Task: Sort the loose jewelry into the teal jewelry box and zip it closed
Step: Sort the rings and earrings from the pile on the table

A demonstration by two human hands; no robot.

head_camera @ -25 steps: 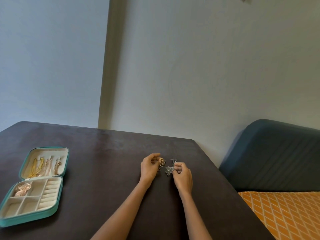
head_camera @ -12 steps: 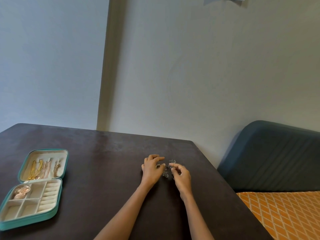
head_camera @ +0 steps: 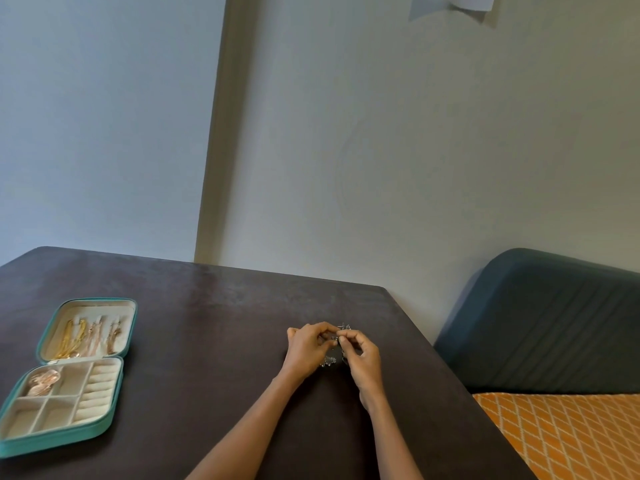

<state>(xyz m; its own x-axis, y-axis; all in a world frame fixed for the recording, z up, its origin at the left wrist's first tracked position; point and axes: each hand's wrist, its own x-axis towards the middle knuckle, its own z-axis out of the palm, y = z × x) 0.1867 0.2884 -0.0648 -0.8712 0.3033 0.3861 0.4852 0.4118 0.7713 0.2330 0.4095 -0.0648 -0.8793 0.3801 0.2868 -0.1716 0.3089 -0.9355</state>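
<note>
Silver bits are what both hands are busy with right now, a small tangle of loose jewelry [head_camera: 333, 344] sitting on the dark table [head_camera: 214, 327] toward its right side. The left hand [head_camera: 306, 348] has its fingers curled in and pinching at the top of the cluster, and the right hand [head_camera: 362, 355] is doing the same from the other side, thumb and fingertips nipped onto a thin piece, so the 2 hands meet tip to tip. Some of the sparkly stuff hangs or lies just below between the palms; too small to tell what each piece is. So my read is we're at the pick-apart step, separating 1 item from the clump before it goes anywhere. The teal jewelry box [head_camera: 62, 434] lies open well off to the left, lid flat with gold chains [head_camera: 74, 337] hung inside, and something rose-gold in 1 back compartment of the tray; the other slots look free. Next move probably calls for a gentle tease so nothing snags, then a long carry left to an open slot. Zipping is still a way off.
</note>
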